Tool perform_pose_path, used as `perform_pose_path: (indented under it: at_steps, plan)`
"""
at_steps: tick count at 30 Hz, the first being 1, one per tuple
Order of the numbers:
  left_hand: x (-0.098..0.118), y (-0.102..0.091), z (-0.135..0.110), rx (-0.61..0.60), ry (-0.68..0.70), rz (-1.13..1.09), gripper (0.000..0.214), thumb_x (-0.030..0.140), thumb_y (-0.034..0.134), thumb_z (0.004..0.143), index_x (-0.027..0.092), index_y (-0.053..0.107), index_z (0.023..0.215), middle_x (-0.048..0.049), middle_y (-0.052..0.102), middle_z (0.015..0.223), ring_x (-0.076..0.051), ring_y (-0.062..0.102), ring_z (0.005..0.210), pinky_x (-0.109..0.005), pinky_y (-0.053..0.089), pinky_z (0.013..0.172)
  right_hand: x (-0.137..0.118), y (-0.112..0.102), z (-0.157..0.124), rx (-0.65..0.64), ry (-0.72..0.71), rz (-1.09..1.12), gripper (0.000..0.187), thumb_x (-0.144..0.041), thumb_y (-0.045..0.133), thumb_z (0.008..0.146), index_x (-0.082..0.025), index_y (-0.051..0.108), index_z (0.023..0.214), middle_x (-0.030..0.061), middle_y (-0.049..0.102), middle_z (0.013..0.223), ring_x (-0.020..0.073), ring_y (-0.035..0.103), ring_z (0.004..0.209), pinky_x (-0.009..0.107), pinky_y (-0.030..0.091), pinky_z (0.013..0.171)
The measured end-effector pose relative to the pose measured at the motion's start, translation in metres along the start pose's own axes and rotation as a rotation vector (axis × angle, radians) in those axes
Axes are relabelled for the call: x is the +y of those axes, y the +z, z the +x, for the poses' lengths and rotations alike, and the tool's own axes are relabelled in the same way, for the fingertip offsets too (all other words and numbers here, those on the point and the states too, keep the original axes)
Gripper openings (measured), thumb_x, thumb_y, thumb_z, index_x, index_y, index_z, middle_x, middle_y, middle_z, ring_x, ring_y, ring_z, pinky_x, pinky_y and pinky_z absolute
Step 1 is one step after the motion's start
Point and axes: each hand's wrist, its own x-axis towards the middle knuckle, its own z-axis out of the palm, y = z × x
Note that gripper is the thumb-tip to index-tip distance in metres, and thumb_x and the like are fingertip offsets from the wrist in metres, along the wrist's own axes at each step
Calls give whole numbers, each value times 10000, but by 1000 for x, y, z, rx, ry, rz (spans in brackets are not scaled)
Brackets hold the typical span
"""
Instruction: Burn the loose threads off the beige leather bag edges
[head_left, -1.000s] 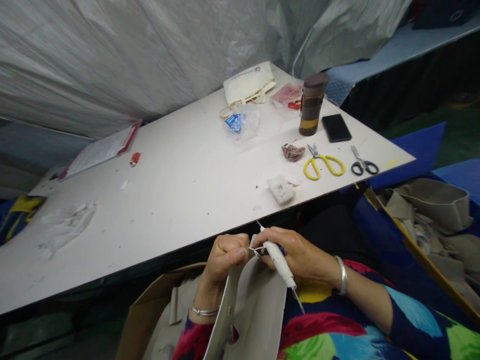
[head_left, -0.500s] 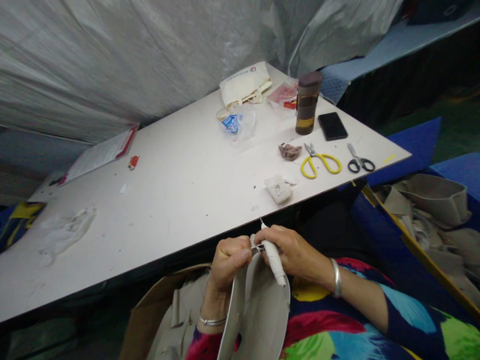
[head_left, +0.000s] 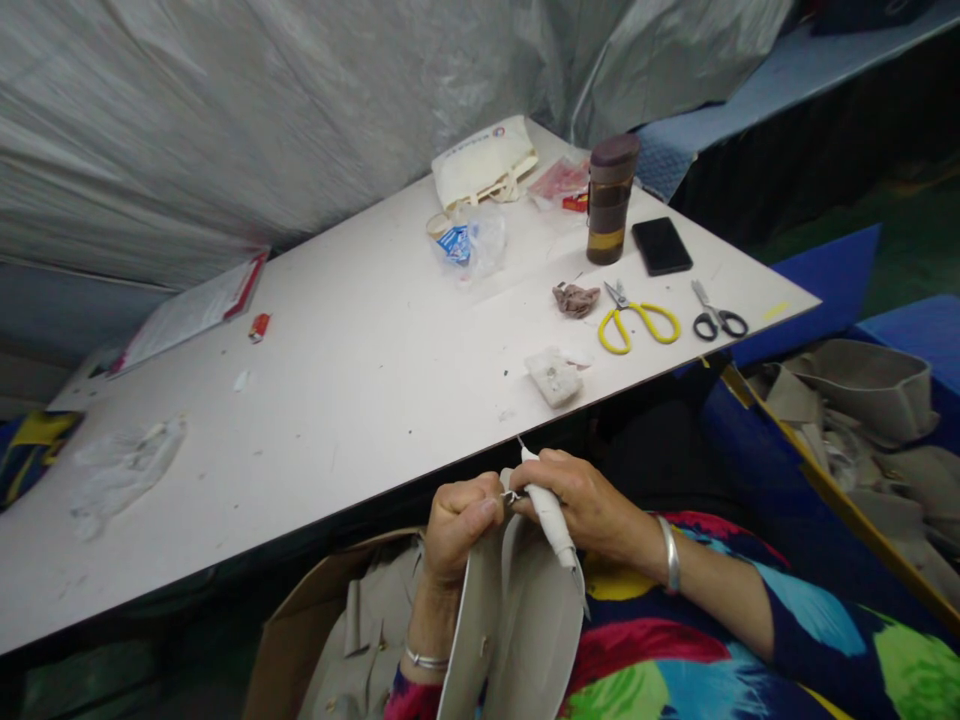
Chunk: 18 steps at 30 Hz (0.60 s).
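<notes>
A beige bag-like piece (head_left: 534, 620) with a curved edge and a small metal stud hangs in front of my body below the table edge. My left hand (head_left: 463, 525) is closed in a fist on its upper end, thumb on top. My right hand (head_left: 577, 500) is wrapped round a slim tool bound in white (head_left: 551, 525); thin metal sticks out at its upper end. Between the two hands is a small whitish, thread-like or metallic bit (head_left: 511, 496), too small to make out. My fingers hide the spot where tool and beige piece meet.
On the white table (head_left: 337, 400) lie yellow-handled scissors (head_left: 637, 318), black-handled scissors (head_left: 718, 315), a white packet (head_left: 555, 377), a phone (head_left: 661, 246) and a bottle (head_left: 611, 200). A cardboard box (head_left: 277, 640) of beige pieces stands left; a blue bin (head_left: 750, 440) stands right.
Both hands keep their grips and stay close together, with only slight movement at the upper end of the beige piece. The whole view has shifted a little.
</notes>
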Motion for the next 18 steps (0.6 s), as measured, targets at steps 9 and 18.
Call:
perform_pose_path:
  at_steps: [9,18]
  plan:
    - [28,-1,-6,-129,-283,362,571,227,787,825,263,615,1368,-92,636,1398,-321,557,1332,-446,399,1157,6,4,-4,120,62,57,61,-220,747,934,-223,730,993,12,655,810,177,588,775,274,427,721]
    - [9,9,-1,90,-309,480,258,285,753,870,181,776,1105,-96,765,1143,-276,693,1065,-376,513,983,17,13,-5,130,57,104,107,-156,730,925,-233,760,993,15,681,793,178,608,744,275,444,694]
